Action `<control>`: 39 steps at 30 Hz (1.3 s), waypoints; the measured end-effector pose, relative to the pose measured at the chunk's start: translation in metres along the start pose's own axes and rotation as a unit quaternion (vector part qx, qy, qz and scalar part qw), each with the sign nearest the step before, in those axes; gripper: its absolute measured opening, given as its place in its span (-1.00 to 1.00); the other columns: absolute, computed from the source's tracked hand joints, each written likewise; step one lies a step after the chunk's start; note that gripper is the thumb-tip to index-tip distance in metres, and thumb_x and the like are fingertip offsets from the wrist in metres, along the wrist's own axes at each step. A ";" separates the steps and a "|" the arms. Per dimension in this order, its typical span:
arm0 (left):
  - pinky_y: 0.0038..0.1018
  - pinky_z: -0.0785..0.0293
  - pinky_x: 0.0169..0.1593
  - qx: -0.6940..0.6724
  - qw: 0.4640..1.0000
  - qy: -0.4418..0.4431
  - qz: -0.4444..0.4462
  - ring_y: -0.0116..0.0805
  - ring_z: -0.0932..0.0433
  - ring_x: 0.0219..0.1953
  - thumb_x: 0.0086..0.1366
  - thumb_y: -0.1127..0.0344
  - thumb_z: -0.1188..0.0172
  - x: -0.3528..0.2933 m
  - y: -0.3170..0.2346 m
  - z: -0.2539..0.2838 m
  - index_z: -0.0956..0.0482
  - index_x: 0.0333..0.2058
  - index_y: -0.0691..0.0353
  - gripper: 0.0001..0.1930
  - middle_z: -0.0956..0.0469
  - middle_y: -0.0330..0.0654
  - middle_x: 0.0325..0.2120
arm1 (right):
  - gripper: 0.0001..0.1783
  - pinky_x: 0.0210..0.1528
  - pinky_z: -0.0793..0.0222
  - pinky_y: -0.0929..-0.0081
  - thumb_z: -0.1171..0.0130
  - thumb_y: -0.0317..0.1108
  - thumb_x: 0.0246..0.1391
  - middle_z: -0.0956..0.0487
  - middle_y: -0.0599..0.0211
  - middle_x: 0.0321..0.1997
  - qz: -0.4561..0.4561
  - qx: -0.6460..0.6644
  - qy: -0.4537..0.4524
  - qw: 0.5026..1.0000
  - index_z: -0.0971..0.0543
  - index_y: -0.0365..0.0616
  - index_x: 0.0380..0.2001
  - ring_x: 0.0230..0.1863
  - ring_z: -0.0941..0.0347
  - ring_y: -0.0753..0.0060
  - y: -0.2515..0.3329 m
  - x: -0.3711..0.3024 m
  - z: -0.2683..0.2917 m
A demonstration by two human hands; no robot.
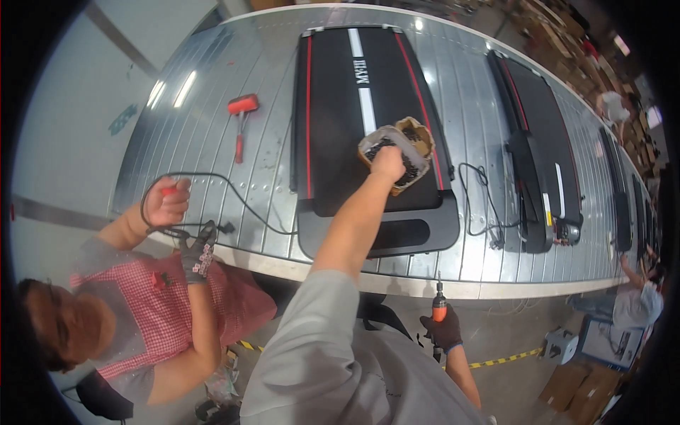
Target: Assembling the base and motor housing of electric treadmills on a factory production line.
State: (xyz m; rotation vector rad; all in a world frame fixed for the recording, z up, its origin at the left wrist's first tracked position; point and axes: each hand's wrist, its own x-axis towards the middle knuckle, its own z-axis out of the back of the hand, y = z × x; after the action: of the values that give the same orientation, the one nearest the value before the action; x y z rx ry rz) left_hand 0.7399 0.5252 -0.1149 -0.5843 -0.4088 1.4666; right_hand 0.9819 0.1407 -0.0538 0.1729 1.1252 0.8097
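My left hand (pixel 387 163), bare, reaches down into a plastic tub (pixel 418 170) of small dark screws. Its fingers are bunched together among the screws, and their tips are hidden. Against the tub stands a brown-lined container (pixel 419 134) with more small dark parts. Both rest on a black treadmill deck (pixel 333 113) with red side lines and a white stripe. My right hand (pixel 443 330), in a dark glove, is wrapped round an orange and black power screwdriver (pixel 440 309). Its bit points away from me, beside the table's near edge.
A red-headed mallet (pixel 243 106) lies on the metal-slat table (pixel 265 64). At left, a co-worker in a checked apron (pixel 142 304) holds a black cable (pixel 234 188). Another treadmill (pixel 538 156) and a loose cord (pixel 478 202) are to the right. Yellow-black tape (pixel 506 360) crosses the floor.
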 end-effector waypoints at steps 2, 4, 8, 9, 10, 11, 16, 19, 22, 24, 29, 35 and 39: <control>-0.11 -0.56 0.12 -0.040 0.996 -0.064 -0.042 0.12 -0.64 -0.02 0.14 0.49 -0.22 -0.005 0.004 -0.010 -0.66 -0.18 0.29 -0.76 -0.67 0.14 -0.16 | -0.43 -0.37 -0.57 0.24 -0.53 -0.17 -0.10 -0.60 0.16 -0.41 0.039 -0.040 -0.028 0.998 -0.44 -0.22 -0.16 -0.45 -0.61 0.30 -0.032 0.011 -0.001; -0.10 -0.56 0.06 -0.068 0.991 -0.091 -0.077 0.12 -0.64 -0.08 0.18 0.45 -0.28 -0.020 0.003 -0.021 -0.63 -0.19 0.27 -0.80 -0.67 0.12 -0.21 | -0.48 -0.47 -0.56 0.31 -0.54 -0.23 -0.09 -0.60 0.23 -0.45 0.043 -0.014 -0.022 0.999 -0.43 -0.19 -0.21 -0.56 -0.59 0.37 -0.032 0.004 -0.004; -0.23 -0.58 0.02 -0.120 0.973 -0.135 -0.145 0.01 -0.68 -0.12 0.22 0.29 -0.37 -0.047 0.001 -0.021 -0.76 -0.25 0.26 -0.81 -0.72 0.00 -0.23 | -0.41 -0.28 -0.59 0.23 -0.55 -0.14 -0.08 -0.65 0.11 -0.35 0.085 -0.062 -0.045 0.993 -0.47 -0.19 -0.10 -0.40 -0.66 0.22 -0.069 0.022 -0.017; -0.36 -0.60 -0.07 -0.225 0.966 -0.118 -0.056 -0.21 -0.72 -0.19 0.28 0.31 -0.37 -0.059 -0.005 -0.023 -0.76 -0.27 0.32 -0.83 -0.75 -0.07 -0.25 | -0.31 -0.09 -0.58 0.15 -0.55 -0.06 -0.10 -0.68 0.05 -0.22 0.096 -0.107 -0.062 0.988 -0.48 -0.16 0.01 -0.19 -0.67 0.02 -0.054 0.015 -0.013; -0.51 -0.56 -0.20 -0.308 0.949 -0.071 -0.006 -0.38 -0.68 -0.32 0.35 0.31 -0.34 -0.074 0.002 -0.027 -0.75 -0.21 0.34 -0.81 -0.74 -0.14 -0.31 | -0.32 0.04 -0.51 0.05 -0.50 -0.02 -0.07 -0.66 -0.12 -0.07 0.069 -0.080 -0.022 0.994 -0.49 -0.18 0.03 0.00 -0.58 -0.24 -0.026 0.003 -0.002; -0.61 -0.52 -0.29 -0.549 0.820 0.085 0.140 -0.46 -0.62 -0.38 0.41 0.35 -0.27 -0.100 -0.017 -0.026 -0.69 -0.13 0.34 -0.82 -0.72 -0.15 -0.29 | -0.32 0.03 -0.52 0.02 -0.46 0.03 -0.04 -0.64 -0.12 -0.03 0.097 -0.061 -0.024 0.993 -0.49 -0.17 0.04 0.00 -0.59 -0.24 -0.015 -0.008 0.006; -0.55 -0.65 -0.18 -0.733 0.535 0.250 0.339 -0.36 -0.66 -0.23 0.42 0.40 -0.26 -0.207 -0.026 -0.028 -0.60 -0.15 0.35 -0.86 -0.67 -0.04 -0.19 | -0.21 0.03 -0.52 -0.03 -0.42 0.15 -0.07 -0.67 -0.11 -0.10 0.137 -0.094 -0.017 0.986 -0.45 -0.06 0.13 -0.02 -0.61 -0.25 0.026 -0.011 0.002; -0.62 -0.54 -0.27 -0.718 0.554 0.236 0.349 -0.41 -0.62 -0.30 0.43 0.28 -0.28 -0.231 -0.028 -0.031 -0.62 -0.19 0.27 -0.83 -0.67 -0.07 -0.20 | -0.21 0.03 -0.52 -0.02 -0.43 0.17 -0.07 -0.68 -0.08 -0.10 0.114 -0.115 -0.012 0.987 -0.45 -0.03 0.14 -0.03 -0.62 -0.22 0.037 -0.015 -0.003; -0.61 -0.55 -0.27 -0.708 0.567 0.225 0.357 -0.41 -0.62 -0.30 0.44 0.29 -0.27 -0.235 -0.021 -0.025 -0.62 -0.19 0.27 -0.84 -0.67 -0.08 -0.19 | -0.37 -0.02 -0.50 -0.04 -0.33 0.06 0.05 -0.64 -0.12 -0.14 0.157 -0.121 -0.022 0.980 -0.43 -0.10 0.05 -0.02 -0.59 -0.20 0.033 -0.020 -0.010; -0.60 -0.56 -0.25 -0.694 0.584 0.221 0.359 -0.41 -0.61 -0.31 0.44 0.28 -0.26 -0.240 -0.022 -0.027 -0.61 -0.19 0.27 -0.84 -0.66 -0.11 -0.20 | -0.37 0.01 -0.50 0.00 -0.35 0.03 0.03 -0.65 -0.07 -0.12 0.159 -0.080 0.003 0.984 -0.43 -0.09 0.05 0.00 -0.59 -0.17 0.034 -0.025 -0.008; -0.60 -0.57 -0.24 -0.679 0.591 0.268 0.343 -0.43 -0.60 -0.31 0.45 0.26 -0.26 -0.249 -0.032 -0.033 -0.58 -0.15 0.29 -0.80 -0.64 -0.13 -0.23 | -0.36 0.01 -0.52 -0.02 -0.34 0.13 0.06 -0.67 -0.03 -0.11 0.147 -0.062 -0.010 0.987 -0.46 0.01 0.09 -0.04 -0.61 -0.20 0.025 -0.023 -0.011; -0.62 -0.57 -0.23 -0.669 0.592 0.269 0.359 -0.46 -0.59 -0.31 0.45 0.22 -0.26 -0.252 -0.039 -0.053 -0.58 -0.17 0.26 -0.79 -0.63 -0.17 -0.26 | -0.41 0.04 -0.50 0.03 -0.31 0.07 0.08 -0.65 -0.03 -0.08 0.125 -0.078 0.000 0.989 -0.46 -0.06 0.04 0.00 -0.60 -0.15 0.015 -0.026 0.004; -0.62 -0.58 -0.21 -0.656 0.603 0.264 0.368 -0.46 -0.60 -0.32 0.44 0.21 -0.26 -0.253 -0.044 -0.068 -0.58 -0.19 0.25 -0.79 -0.64 -0.18 -0.27 | -0.40 0.09 -0.48 0.09 -0.31 0.07 0.06 -0.63 -0.02 -0.02 0.121 -0.079 0.024 0.989 -0.48 -0.11 0.02 0.04 -0.59 -0.10 0.012 -0.029 0.022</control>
State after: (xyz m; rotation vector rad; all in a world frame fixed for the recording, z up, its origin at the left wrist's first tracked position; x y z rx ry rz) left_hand 0.7965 0.2653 -0.1200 -2.5816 -0.7992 1.3976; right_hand 0.9895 0.1365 -0.0161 0.1603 1.0925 1.1193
